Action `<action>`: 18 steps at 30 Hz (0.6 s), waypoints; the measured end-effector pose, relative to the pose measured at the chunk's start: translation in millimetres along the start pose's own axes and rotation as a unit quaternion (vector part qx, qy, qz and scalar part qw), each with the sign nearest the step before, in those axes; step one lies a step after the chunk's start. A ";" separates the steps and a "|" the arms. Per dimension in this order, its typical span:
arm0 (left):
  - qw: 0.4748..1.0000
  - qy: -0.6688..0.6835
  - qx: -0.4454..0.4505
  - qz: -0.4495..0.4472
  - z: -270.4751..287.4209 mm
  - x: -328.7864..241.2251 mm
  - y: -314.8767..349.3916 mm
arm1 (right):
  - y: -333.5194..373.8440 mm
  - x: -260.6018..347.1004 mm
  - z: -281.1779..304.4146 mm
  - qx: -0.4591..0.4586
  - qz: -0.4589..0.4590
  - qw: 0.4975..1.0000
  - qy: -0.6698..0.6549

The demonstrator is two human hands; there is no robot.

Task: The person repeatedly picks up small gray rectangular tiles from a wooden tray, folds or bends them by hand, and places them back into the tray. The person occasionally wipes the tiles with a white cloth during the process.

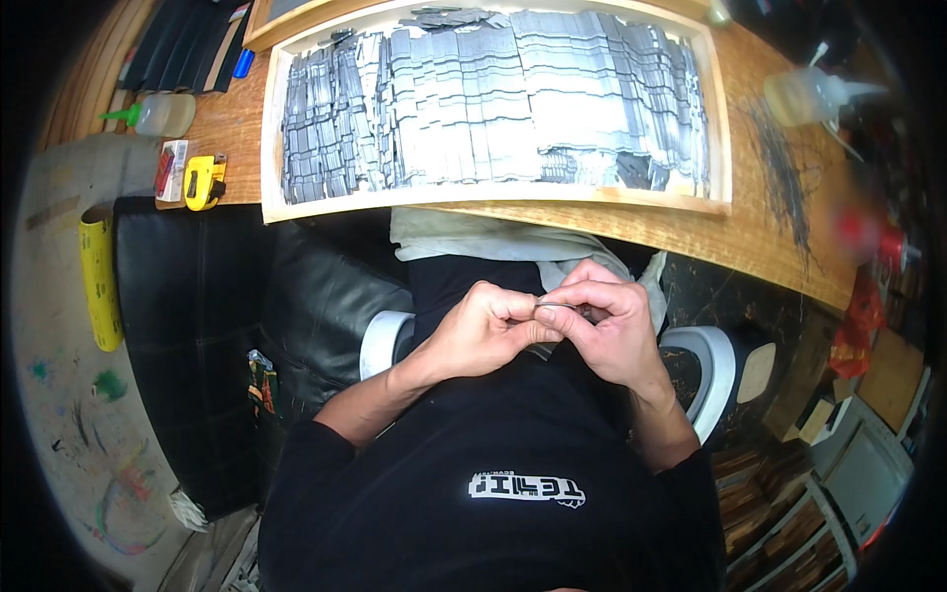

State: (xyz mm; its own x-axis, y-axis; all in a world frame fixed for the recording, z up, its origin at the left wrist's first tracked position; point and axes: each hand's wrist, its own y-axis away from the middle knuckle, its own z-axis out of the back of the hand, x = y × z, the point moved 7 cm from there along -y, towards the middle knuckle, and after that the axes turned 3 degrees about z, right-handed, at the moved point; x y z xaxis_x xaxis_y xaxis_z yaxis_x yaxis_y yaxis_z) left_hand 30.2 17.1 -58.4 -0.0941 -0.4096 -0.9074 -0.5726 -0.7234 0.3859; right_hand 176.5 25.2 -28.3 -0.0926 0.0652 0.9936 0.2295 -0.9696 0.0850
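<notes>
Two hands [488, 331] [614, 331] pinch one thin piece [554, 304]; one wooden tray [493, 196] sits beyond.

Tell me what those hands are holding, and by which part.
A thin dark piece, pinched where the left hand and right hand meet; I can't tell which part.

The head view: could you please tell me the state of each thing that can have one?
Left hand, pinched on thin piece
Right hand, pinched on the same piece
Tray, open, filled with grey strips
Left bottle, nozzle on
Right bottle, nozzle on
Yellow roll, rolled up
</notes>
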 end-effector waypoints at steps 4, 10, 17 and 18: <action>0.998 0.046 0.001 0.040 -1.2 11.1 -2.7 | 0.3 -4.7 0.1 -0.006 -0.010 1.000 0.002; 0.997 0.059 -0.005 0.040 -1.3 18.8 -5.4 | -0.3 -16.9 2.8 -0.003 -0.025 1.000 -0.009; 0.994 0.049 -0.060 0.080 9.0 23.7 1.6 | 5.5 -46.1 9.9 -0.010 -0.060 0.997 -0.044; 0.993 0.031 -0.080 0.077 12.1 20.7 4.0 | 5.7 -44.0 8.9 -0.017 -0.067 0.995 -0.073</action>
State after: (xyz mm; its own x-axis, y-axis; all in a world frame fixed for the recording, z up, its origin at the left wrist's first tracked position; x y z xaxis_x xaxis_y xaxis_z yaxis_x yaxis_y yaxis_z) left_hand 16.2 12.5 -77.6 -0.1174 -0.5518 -0.8257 -0.4182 -0.7266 0.5451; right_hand 190.6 18.9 -70.9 0.0219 0.2255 0.9740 0.1922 -0.9570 0.2173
